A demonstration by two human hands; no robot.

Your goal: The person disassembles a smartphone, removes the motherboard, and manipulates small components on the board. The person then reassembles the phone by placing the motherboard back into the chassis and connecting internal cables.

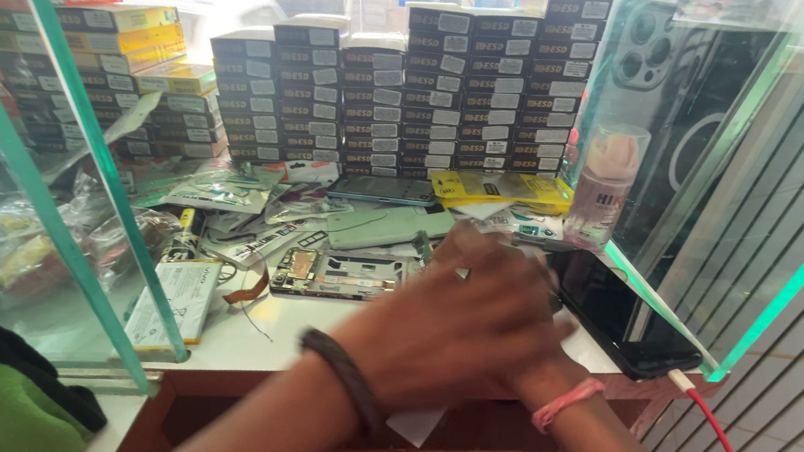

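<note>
We see both forearms reaching in from the bottom edge and meeting over the front of the white worktop (244, 339). The left hand (455, 334) lies on top, back of the hand up, fingers spread loosely and smeared by motion blur; a dark braided band circles its wrist. The right hand (516, 267) sits mostly underneath it, only its knuckles and a few fingers showing past the left one, with a pink thread band on the wrist lower down. We cannot tell whether either hand is closed on anything (the blur and the overlap hide the palms and fingertips).

Just left of the hands lies an opened phone (338, 276), its back off and its board exposed, flat on the worktop. Just right of them a black phone (624, 321) lies screen up at the counter corner, a red cable (720, 439) plugged into its near end. A flat battery (171, 300) rests further left, and stacked dark boxes (414, 99) fill the back behind glass panels.
</note>
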